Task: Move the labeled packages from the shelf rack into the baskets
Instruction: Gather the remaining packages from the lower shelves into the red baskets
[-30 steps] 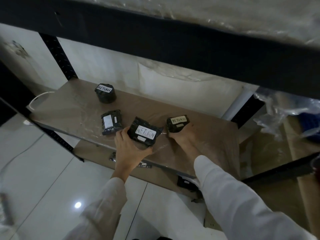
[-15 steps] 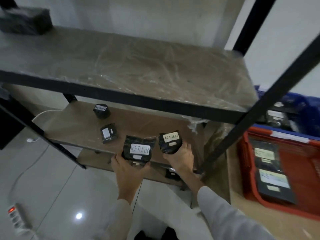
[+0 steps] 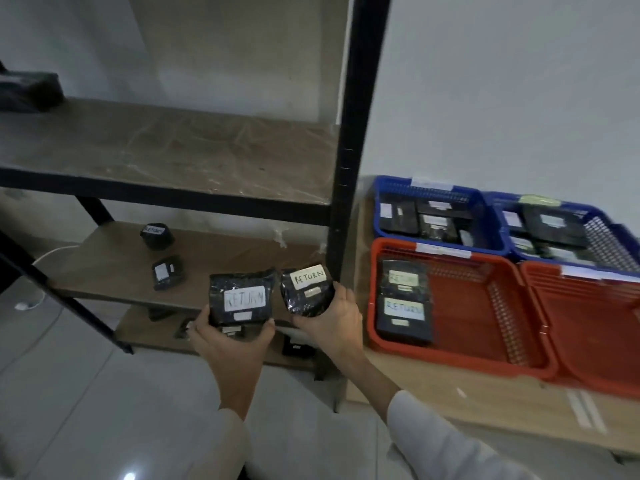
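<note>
In the head view, a flat black package (image 3: 240, 296) labelled RETURN was gripped from below by the left hand (image 3: 230, 341). A smaller package (image 3: 306, 289), also marked RETURN, was clasped in the right hand (image 3: 337, 320). Both were held side by side in front of the shelf rack (image 3: 360, 133), off its lower shelf and left of the red basket (image 3: 485, 306). Two more packages (image 3: 167, 271) were seen lying on that shelf. Stacked packages (image 3: 403, 306) marked RETURN were seen in the red basket, which was set on the counter (image 3: 485, 393).
</note>
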